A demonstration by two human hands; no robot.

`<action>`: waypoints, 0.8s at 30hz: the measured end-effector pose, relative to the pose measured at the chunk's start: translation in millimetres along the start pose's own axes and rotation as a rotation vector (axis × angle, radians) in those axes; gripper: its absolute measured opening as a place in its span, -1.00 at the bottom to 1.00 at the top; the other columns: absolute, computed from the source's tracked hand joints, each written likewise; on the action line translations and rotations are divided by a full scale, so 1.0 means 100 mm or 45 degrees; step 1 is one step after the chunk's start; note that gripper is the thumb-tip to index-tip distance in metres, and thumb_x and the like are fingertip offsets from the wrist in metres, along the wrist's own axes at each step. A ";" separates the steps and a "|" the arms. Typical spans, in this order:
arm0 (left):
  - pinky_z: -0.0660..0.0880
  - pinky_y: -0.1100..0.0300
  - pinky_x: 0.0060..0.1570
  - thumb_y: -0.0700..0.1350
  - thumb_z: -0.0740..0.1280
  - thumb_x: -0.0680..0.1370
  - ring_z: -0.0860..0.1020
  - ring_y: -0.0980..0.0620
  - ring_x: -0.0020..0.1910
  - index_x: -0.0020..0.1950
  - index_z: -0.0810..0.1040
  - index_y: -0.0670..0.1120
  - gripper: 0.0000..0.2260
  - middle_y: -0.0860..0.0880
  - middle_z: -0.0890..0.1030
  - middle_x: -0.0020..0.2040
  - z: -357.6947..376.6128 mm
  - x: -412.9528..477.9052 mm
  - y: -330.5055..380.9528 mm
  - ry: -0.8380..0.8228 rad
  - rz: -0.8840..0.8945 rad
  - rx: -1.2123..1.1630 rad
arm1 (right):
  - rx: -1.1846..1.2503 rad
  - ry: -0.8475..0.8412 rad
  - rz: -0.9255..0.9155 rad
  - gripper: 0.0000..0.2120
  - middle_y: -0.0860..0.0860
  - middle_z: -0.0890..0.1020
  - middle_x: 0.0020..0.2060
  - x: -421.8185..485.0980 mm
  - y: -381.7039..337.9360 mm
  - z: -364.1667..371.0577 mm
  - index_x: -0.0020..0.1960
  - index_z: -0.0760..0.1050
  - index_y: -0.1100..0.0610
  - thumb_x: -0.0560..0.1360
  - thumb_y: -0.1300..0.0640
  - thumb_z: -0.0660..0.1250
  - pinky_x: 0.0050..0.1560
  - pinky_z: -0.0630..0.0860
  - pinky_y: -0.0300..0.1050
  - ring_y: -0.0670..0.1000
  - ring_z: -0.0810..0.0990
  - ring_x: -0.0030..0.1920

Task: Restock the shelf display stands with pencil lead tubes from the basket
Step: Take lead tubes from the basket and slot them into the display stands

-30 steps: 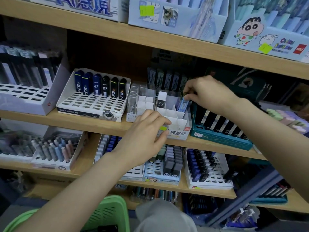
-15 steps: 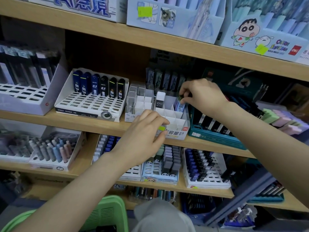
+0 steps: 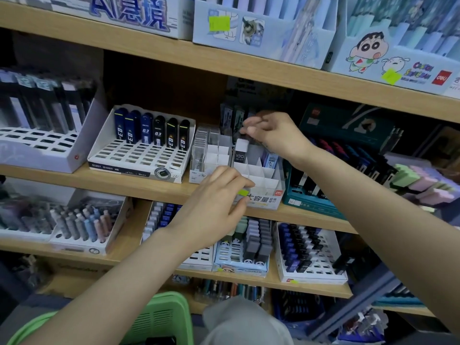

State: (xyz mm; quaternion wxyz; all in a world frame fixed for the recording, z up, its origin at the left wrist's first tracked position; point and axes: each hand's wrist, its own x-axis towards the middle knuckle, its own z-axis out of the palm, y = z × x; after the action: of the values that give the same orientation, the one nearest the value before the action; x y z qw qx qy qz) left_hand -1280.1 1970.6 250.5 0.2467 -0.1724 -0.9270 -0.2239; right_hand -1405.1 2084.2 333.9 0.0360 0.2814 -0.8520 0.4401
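Since half a second ago, the right grip (image 3: 273, 135) has shifted left, from the blue tube (image 3: 271, 160) in the back right cell to the white-capped tube (image 3: 241, 151) marked 100 in the back left cell of the white divided stand (image 3: 263, 181). Its fingers are bunched just above that cap. We cannot tell whether they pinch the cap or something dark behind it.

The left grip (image 3: 216, 205) remains on the stand's front wall, with fingers over the rim and thumb on the printed face, holding it. The front cells show bare card dividers.

Just left is a clear stand (image 3: 224, 145) with clear tubes (image 3: 199, 150) in its left column. Further left, a white slotted tray (image 3: 139, 158) carries six dark tubes (image 3: 149, 131) upright along its back row.

The green basket (image 3: 159, 317) sits at the lower edge of view, below the shelves. We cannot make out its contents.
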 end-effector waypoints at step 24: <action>0.20 0.35 0.19 -0.07 0.17 0.62 0.23 0.21 0.24 0.38 0.39 -0.03 -0.68 0.10 0.40 0.18 -0.02 -0.03 0.00 -0.032 -0.008 0.002 | -0.267 0.286 -0.154 -0.83 0.04 0.55 -0.18 0.02 -0.08 0.12 0.04 0.51 0.23 0.57 0.12 0.28 -0.19 0.36 -0.33 -0.05 0.52 -0.20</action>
State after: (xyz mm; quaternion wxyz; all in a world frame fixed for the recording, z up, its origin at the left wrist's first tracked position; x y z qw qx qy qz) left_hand -1277.0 1969.1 250.8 0.2343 -0.1722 -0.9308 -0.2216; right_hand -1400.8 2070.3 333.7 0.1865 0.2758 -0.8654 0.3745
